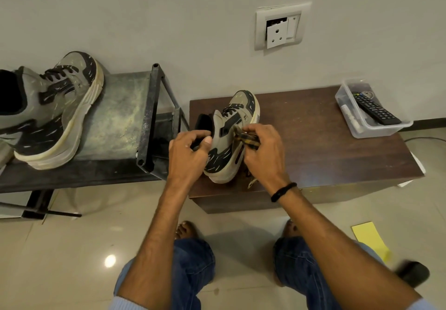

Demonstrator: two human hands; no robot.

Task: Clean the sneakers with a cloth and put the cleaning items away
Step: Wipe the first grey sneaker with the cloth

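At btm of frame, two knees in blue jeans (193,261) and bare feet (185,230) on the pale tiled floor (72,249). A yellow sheet (369,239) and a black slipper (414,273) lie at lower right. Both forearms reach up to frame centre. The left hand (189,151) is curled round the heel end of the sneaker (226,145), thumb over the collar rim, gripping it. The right hand (261,151), w/ a black band (283,192) on the wrist, pinches a bunched checked cloth (246,138) against the shoe's side, just below the laces. That sneaker, olive-grey w/ black panels and cream sole, sits on the brown wooden counter (325,145) near its left front corner, toe toward the wall, heel toward the person. Left of the counter, touching or just beside it (can't tell), stands a dark metal rack (120,116). The second sneaker (55,111), same colours, rests on its top at far left of frame. At the counter's far right corner, a clear plastic box (381,131) holds a black remote (374,109) plus small items too blurred to name. Upper centre-right on the grey wall (144,7), a white socket plate (280,27) w/ its insert sitting crooked.
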